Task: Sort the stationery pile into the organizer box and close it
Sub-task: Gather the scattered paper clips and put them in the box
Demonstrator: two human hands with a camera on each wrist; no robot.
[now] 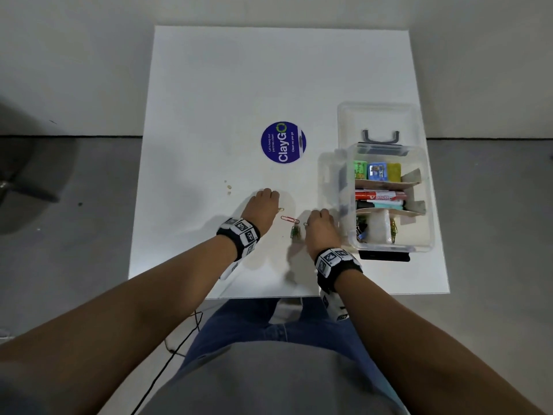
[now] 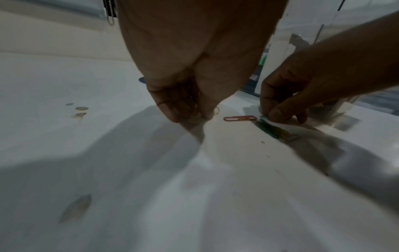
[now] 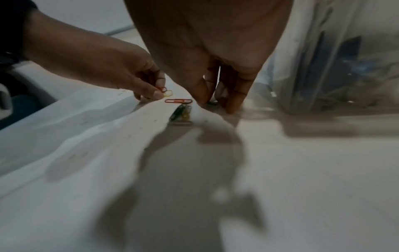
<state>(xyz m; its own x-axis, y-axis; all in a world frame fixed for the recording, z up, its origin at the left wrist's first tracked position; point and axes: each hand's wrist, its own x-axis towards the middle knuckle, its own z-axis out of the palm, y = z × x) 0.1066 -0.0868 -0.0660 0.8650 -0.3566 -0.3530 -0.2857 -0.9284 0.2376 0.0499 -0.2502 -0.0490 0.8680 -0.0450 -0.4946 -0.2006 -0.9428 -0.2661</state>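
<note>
left hand (image 2: 183, 102) fingertips down on table (image 2: 108, 153); red paper clip (image 2: 239, 118) lies between it and right hand (image 2: 287, 100), which pinches green clips (image 2: 272, 129).

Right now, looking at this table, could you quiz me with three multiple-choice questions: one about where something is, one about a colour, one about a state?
1. The red paper clip lies:
A. in the box
B. on the table between the hands
C. on the sticker

2. The round sticker is mostly:
A. blue
B. orange
C. white

3. The organizer box is:
A. open
B. shut
C. overturned

Answers:
1 B, it lies flat between the left hand and right hand.
2 A, blue with white lettering.
3 A, its compartments show from above.
</note>
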